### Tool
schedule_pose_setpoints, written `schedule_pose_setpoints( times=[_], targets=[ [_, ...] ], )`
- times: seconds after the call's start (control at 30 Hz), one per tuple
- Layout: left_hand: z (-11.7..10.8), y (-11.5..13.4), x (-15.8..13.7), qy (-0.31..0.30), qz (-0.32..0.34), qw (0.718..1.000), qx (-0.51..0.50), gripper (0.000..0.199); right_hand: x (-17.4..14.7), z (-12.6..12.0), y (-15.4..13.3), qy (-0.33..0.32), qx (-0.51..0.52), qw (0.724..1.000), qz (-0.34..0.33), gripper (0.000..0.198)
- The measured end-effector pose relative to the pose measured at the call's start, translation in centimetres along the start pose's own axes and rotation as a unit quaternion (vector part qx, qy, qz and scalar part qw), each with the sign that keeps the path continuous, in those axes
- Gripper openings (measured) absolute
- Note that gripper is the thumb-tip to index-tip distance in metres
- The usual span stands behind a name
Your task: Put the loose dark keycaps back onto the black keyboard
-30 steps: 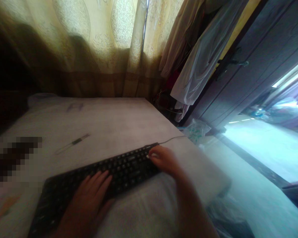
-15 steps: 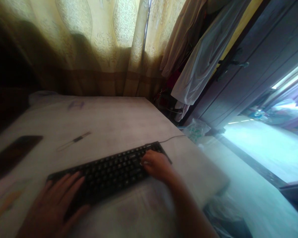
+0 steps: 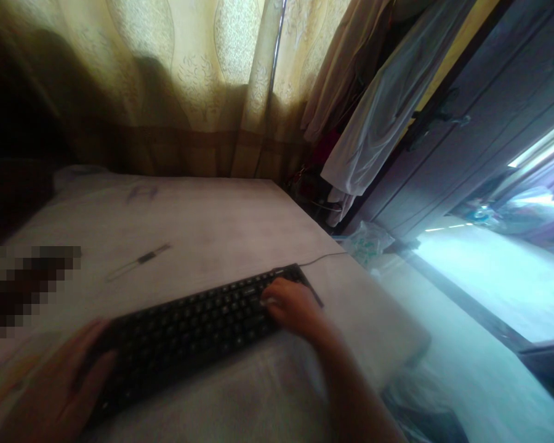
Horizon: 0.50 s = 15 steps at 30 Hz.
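Note:
A black keyboard [image 3: 189,332] lies at a slant on a pale, cloth-covered surface [image 3: 203,227]. My left hand [image 3: 60,381] is around its left end, thumb at the front side and fingers at the back side, somewhat blurred. Over the keyboard's right part, my right hand [image 3: 293,307] is closed with its fingers curled down to the keys. Something small and whitish shows at those fingers, too unclear to name.
Behind the keyboard lies a thin tool with a dark middle [image 3: 148,257]. A pixelated dark object [image 3: 23,292] is at left. A cable [image 3: 323,257] runs off the right edge. Beyond are curtains [image 3: 194,92], hanging clothes [image 3: 373,129], a plastic bag [image 3: 367,240] and a door [image 3: 447,117].
My left hand has shifted left, from lying spread over the left keys to curling around the keyboard's left end. My right hand stays closed at nearly the same spot.

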State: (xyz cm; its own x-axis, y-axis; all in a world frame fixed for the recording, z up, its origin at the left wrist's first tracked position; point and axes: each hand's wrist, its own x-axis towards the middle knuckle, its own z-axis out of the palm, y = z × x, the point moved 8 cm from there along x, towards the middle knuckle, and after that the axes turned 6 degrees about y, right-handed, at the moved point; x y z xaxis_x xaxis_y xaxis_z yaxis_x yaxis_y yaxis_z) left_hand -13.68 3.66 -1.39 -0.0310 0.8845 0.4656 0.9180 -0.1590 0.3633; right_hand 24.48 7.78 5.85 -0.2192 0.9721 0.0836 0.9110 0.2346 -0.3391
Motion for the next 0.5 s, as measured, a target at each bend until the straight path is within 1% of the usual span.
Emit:
schedule_pose_setpoints(
  times=[0.1,0.2,0.33,0.4,0.5],
  targets=[
    [0.0,0.2,-0.1,-0.002,0.002,0.999,-0.036,0.051,0.2,0.3,-0.4,-0.01,-0.01,1.0,0.001,0.019],
    [-0.1,0.4,-0.1,0.005,0.009,0.999,-0.05,0.049,-0.3,0.3,-0.4,-0.02,-0.015,1.0,-0.002,0.021],
    [0.0,0.1,-0.1,0.007,0.012,0.998,-0.054,0.05,-1.1,0.2,0.4,-0.025,0.02,0.999,-0.007,0.022],
    [0.1,0.0,-0.1,0.004,0.007,0.999,-0.052,0.05,-1.2,-0.3,1.3,0.004,0.049,0.999,0.003,0.022],
    [0.1,0.2,0.1,0.002,0.006,0.999,-0.051,0.051,-1.0,-1.5,2.5,0.076,0.065,0.994,0.04,0.026]
  ],
)
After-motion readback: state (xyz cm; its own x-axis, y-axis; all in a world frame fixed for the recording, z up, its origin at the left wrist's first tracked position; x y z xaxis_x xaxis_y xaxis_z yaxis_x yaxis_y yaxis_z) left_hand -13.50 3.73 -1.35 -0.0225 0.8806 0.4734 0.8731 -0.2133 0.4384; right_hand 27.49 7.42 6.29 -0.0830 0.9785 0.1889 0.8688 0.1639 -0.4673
